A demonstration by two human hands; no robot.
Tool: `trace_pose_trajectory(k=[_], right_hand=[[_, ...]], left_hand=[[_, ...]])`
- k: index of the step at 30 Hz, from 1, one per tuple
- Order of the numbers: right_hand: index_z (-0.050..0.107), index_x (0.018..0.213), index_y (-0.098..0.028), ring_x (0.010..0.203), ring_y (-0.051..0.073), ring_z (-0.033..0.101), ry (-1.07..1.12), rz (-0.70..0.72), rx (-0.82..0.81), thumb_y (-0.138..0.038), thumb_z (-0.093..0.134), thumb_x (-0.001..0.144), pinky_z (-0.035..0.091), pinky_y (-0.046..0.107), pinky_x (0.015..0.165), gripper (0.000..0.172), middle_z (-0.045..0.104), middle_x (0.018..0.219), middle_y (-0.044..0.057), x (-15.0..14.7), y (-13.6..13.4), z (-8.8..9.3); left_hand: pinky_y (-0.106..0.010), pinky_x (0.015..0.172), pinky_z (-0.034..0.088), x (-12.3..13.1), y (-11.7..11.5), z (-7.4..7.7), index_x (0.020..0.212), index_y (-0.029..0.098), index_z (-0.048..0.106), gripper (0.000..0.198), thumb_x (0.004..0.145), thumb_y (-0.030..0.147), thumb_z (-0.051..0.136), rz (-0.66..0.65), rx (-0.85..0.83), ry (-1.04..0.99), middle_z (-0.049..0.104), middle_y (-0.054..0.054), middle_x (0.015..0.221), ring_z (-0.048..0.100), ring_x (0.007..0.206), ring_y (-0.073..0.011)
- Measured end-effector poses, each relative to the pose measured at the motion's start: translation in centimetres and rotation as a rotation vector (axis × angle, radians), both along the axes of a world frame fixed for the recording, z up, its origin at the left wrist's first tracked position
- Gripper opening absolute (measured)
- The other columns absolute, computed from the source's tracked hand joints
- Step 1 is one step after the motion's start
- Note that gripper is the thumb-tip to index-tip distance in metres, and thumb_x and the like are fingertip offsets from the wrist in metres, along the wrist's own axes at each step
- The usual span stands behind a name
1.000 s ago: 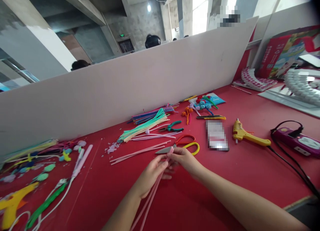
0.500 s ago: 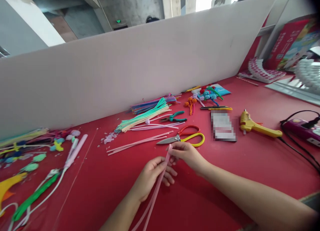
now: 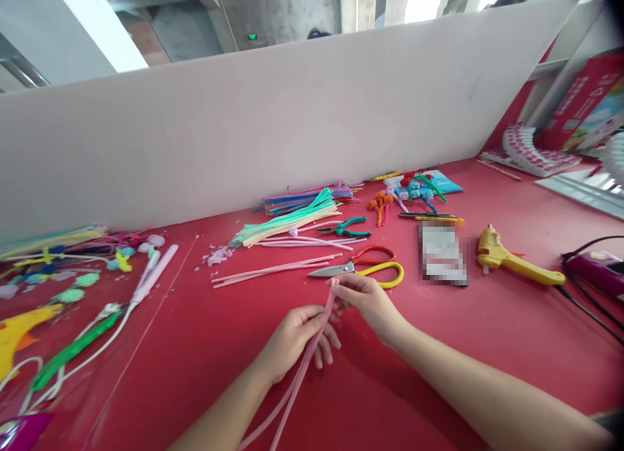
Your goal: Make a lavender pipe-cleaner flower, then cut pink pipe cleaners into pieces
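Pink pipe cleaners (image 3: pixel 301 371) run from the bottom edge up between my two hands, splitting into strands lower down. My left hand (image 3: pixel 298 339) pinches them with thumb and index finger partway along, its other fingers spread loosely beneath. At their top end, my right hand (image 3: pixel 361 303) grips the tips between thumb and fingers. Just beyond my right hand lie scissors (image 3: pixel 341 269) with one red and one yellow handle, blades pointing left. Several loose pink pipe cleaners (image 3: pixel 273 271) rest left of the scissors. Pliers (image 3: pixel 348 228) with teal handles lie farther back.
Bundles of mint and cream pipe cleaners (image 3: pixel 287 220) lie by the white partition (image 3: pixel 273 126). A yellow glue gun (image 3: pixel 517 259) with a black cable is at right, beside a blurred packet (image 3: pixel 442 253). A pink corded tool (image 3: pixel 153 275) and a green one (image 3: pixel 75 353) lie at left.
The camera view has shifted slightly, so the table contents sit a little farther right. Both hands keep their hold on the pink pipe cleaners, with hardly any movement.
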State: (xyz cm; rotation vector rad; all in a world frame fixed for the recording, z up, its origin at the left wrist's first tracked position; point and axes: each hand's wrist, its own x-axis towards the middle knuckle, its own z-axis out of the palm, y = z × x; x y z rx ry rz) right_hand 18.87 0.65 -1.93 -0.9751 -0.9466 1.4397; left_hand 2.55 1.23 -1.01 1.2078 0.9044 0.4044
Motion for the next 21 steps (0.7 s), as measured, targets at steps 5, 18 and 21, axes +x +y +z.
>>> trace_pose_trajectory(k=[5, 18, 21], right_hand=[[0.06, 0.067, -0.015, 0.05, 0.009, 0.051, 0.004, 0.005, -0.031, -0.032, 0.06, 0.075, 0.043, 0.022, 0.053, 0.019, 0.057, 0.055, -0.001, 0.0, -0.1, 0.0], [0.06, 0.072, -0.015, 0.052, 0.012, 0.058, 0.028, -0.017, -0.057, -0.036, 0.059, 0.074, 0.049, 0.026, 0.056, 0.022, 0.061, 0.058, 0.001, 0.8, -0.2, -0.1], [0.06, 0.071, -0.014, 0.055, 0.013, 0.059, 0.015, 0.041, -0.037, -0.036, 0.06, 0.072, 0.049, 0.028, 0.058, 0.021, 0.062, 0.062, 0.002, 0.3, -0.6, 0.0]], left_hand=[[-0.021, 0.04, 0.041, -0.1, 0.0, -0.3, 0.087, 0.013, 0.054, 0.028, 0.086, 0.037, 0.04, -0.023, -0.025, 0.021, 0.063, -0.007, 0.064, 0.059, 0.046, -0.0149], [-0.04, 0.073, 0.047, -1.6, 0.1, 3.2, 0.111, 0.015, 0.048, 0.032, 0.085, 0.034, 0.047, -0.375, -0.144, -0.01, 0.066, -0.015, 0.091, 0.064, 0.079, -0.0247], [-0.039, 0.079, 0.045, -0.9, -0.1, 3.4, 0.109, 0.015, 0.052, 0.031, 0.084, 0.034, 0.048, -0.18, -0.136, -0.072, 0.063, -0.013, 0.097, 0.062, 0.086, -0.0229]])
